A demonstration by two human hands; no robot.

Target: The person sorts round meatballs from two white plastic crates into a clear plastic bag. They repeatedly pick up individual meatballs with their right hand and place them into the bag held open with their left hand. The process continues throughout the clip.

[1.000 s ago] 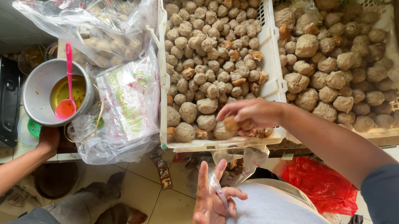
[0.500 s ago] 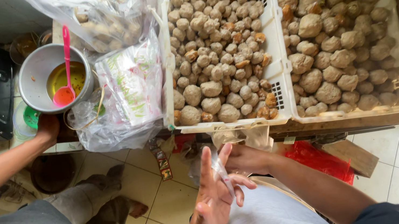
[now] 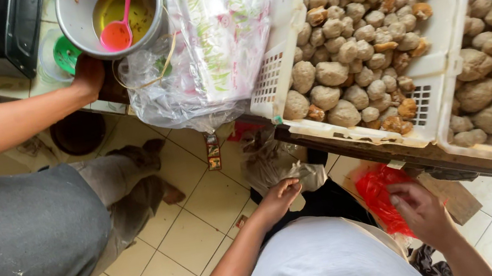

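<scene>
A small clear plastic bag [image 3: 286,174] is pinched at its mouth by the left hand [image 3: 278,198], just below the front edge of the worktop [image 3: 397,155], under the near rim of the white slotted crate [image 3: 287,63] of brown meatballs [image 3: 348,66]. The right hand [image 3: 417,209] is curled, fingers together, against a red plastic bag [image 3: 380,192] lower down beside the body; whether anything is gripped in it cannot be told. The step in hand is judged to be bagging: a bag is being readied for filling. For the next move, the bag's mouth would need to be held open and the right hand freed. At the worktop's far left corner, a metal bowl [image 3: 79,26] with a pink spoon [image 3: 118,32] is held by another person's hand [image 3: 88,78].
</scene>
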